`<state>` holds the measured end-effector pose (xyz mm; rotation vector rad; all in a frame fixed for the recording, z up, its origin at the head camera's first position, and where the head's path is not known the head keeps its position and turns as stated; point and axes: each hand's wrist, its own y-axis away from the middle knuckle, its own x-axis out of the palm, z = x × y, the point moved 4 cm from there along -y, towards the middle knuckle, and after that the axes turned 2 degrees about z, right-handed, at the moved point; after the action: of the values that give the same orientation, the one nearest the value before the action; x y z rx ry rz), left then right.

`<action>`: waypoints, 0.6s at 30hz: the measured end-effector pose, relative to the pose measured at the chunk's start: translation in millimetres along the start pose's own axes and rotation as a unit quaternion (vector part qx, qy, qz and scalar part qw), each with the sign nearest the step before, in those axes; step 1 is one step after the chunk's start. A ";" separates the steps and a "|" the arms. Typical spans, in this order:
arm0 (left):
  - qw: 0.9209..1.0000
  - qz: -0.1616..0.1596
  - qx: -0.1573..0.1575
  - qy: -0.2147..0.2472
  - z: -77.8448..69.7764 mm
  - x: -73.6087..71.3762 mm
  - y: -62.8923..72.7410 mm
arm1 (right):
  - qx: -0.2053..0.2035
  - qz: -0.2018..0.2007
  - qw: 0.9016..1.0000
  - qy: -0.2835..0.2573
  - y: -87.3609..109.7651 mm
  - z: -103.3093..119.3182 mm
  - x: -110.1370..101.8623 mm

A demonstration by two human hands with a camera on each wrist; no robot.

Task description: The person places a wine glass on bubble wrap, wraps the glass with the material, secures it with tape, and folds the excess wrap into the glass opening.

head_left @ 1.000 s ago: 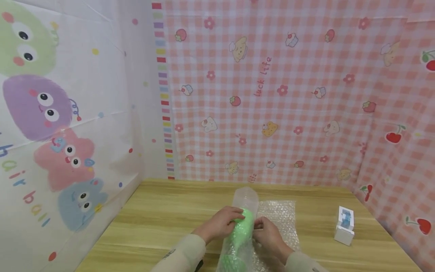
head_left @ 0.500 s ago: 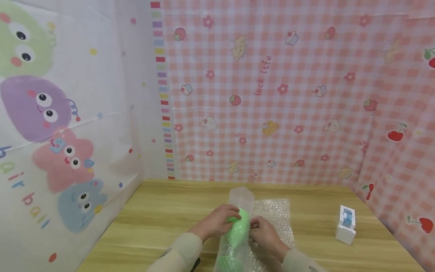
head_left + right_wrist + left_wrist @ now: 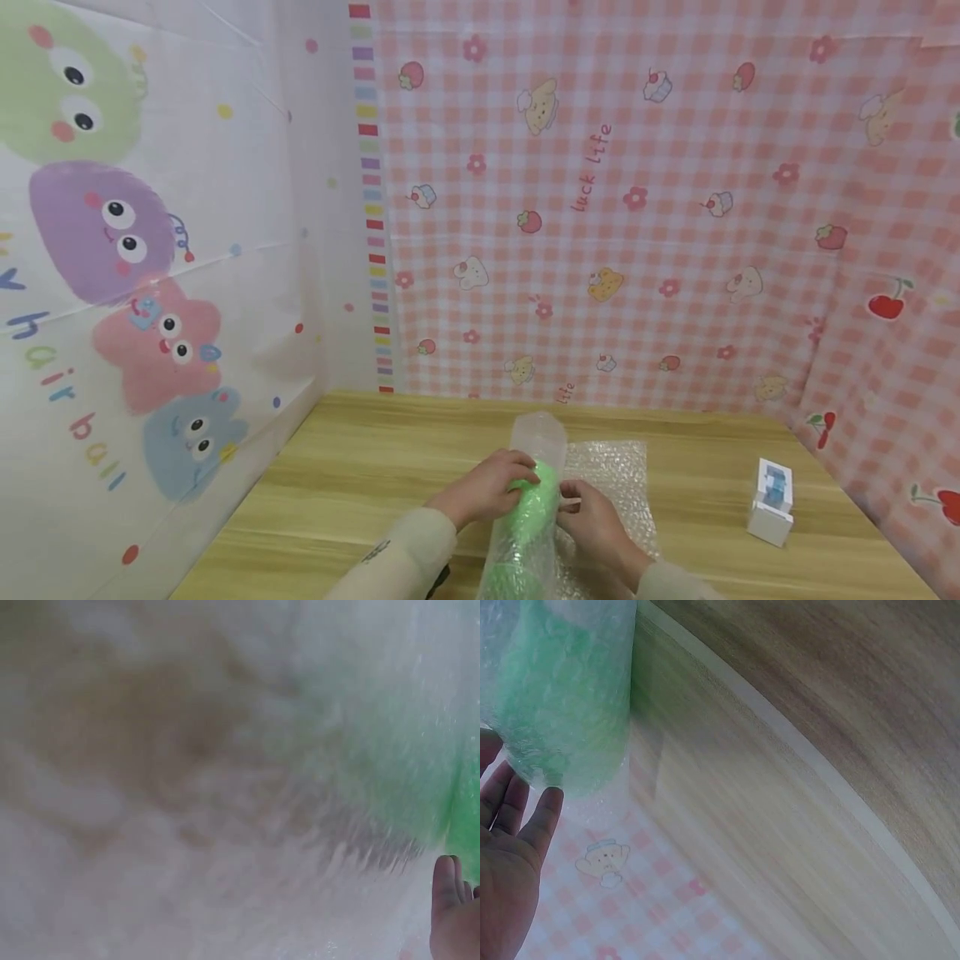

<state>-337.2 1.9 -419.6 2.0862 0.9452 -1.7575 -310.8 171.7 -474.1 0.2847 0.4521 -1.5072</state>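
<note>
A bright green rounded object (image 3: 534, 510), its kind unclear, lies wrapped in clear bubble wrap (image 3: 538, 433) as a long roll pointing away from me. Across the roll's upper left side lies my left hand (image 3: 483, 487), fingers bent over the green part. In the left wrist view, the thumb and fingers of the left hand (image 3: 510, 847) touch the wrapped green object (image 3: 562, 705). At the roll's right side, my right hand (image 3: 596, 523) pinches the wrap's edge with curled fingers. The right wrist view is blurred; the right hand (image 3: 454, 919) shows at its corner beside green.
A flat stretch of bubble wrap (image 3: 611, 467) extends right of the roll on the wooden table (image 3: 360, 475). A small white box with a blue item (image 3: 771, 504) stands at the right. Pink checked cloth (image 3: 600, 250) hangs behind, and a cartoon-printed sheet (image 3: 262, 208) at the left.
The head view shifts slightly sideways. Both hands stay at the wrapped roll in nearly the same pose.
</note>
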 end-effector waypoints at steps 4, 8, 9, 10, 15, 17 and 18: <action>1.000 0.006 -0.004 -0.001 -1.0 -0.7 -1.6 | -0.015 -0.010 1.000 -0.016 -0.4 2.2 1.2; 1.000 0.001 -0.002 0.002 -0.2 0.3 -2.2 | -0.023 -0.015 0.999 -0.024 -0.6 2.9 1.8; 1.000 -0.002 -0.006 0.008 0.4 0.7 -1.7 | -0.025 -0.015 0.999 -0.025 -0.5 2.8 1.5; 1.000 -0.006 -0.009 0.014 1.0 1.4 -1.1 | -0.025 -0.014 0.999 -0.026 -0.2 2.8 1.0; 0.998 -0.021 -0.020 0.047 3.3 5.3 1.9 | -0.017 -0.007 0.999 -0.031 0.8 1.0 -1.3; 0.998 -0.024 -0.013 0.048 2.6 5.8 1.6 | -0.011 -0.005 0.999 -0.032 0.9 0.2 -2.1; 0.998 -0.025 -0.010 0.049 2.0 5.8 1.2 | -0.008 -0.004 0.999 -0.031 0.8 -0.6 -2.4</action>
<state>-337.7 1.6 -425.9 2.1721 1.0455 -1.6759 -310.1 174.1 -473.6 0.2229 0.4176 -1.5160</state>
